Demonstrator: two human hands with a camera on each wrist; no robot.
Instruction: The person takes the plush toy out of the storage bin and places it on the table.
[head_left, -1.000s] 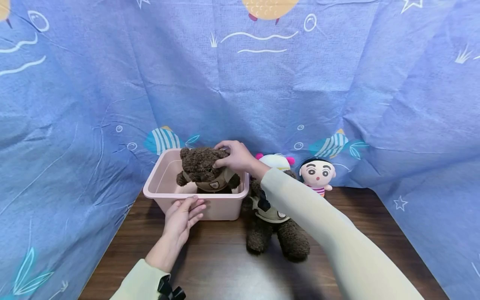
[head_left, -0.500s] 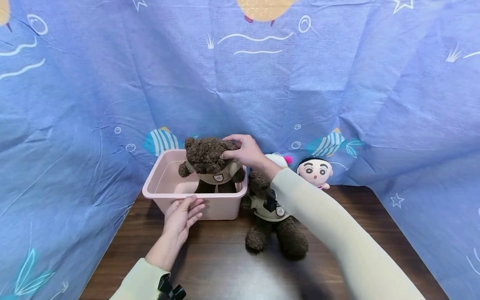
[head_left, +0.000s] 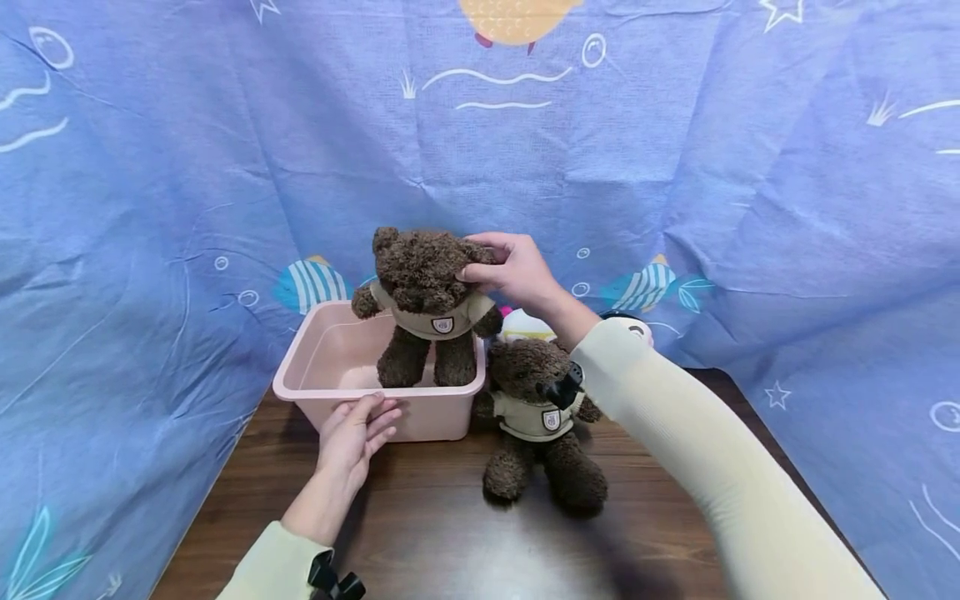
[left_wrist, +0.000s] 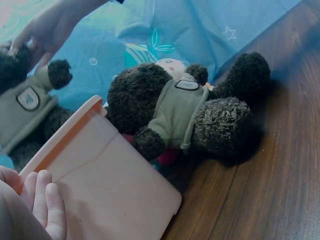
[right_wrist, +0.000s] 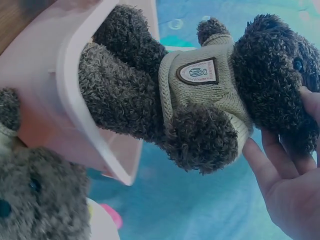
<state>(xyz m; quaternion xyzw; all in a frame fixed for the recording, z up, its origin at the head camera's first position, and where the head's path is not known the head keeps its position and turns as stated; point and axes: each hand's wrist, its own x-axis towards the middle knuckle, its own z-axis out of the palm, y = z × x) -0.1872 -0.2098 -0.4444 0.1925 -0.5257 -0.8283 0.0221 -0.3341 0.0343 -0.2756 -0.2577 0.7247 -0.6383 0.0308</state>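
Observation:
A brown teddy bear [head_left: 422, 271] in a beige sweater hangs upright over the pink plastic bin [head_left: 315, 393], its feet still within the opening. My right hand [head_left: 517, 271] grips it by the side of its head, at the ear; the right wrist view shows the thumb on the front of the head and the fingers behind it. At the bin's front rim, my left hand [head_left: 352, 437] holds on with the thumb at the rim and fingers under it along the outer wall. A second, similar teddy bear [head_left: 536, 417] sits on the table, right of the bin.
Behind the second bear is a white plush toy [head_left: 525, 325] with pink parts, mostly hidden. A black-haired doll [head_left: 637, 328] is largely covered by my right sleeve. Blue printed cloth [head_left: 480, 167] hangs behind the dark wooden table [head_left: 450, 533].
My right hand has raised the teddy bear from inside the bin, bringing its legs into sight. The left hand has kept its place at the rim. The view has shifted slightly.

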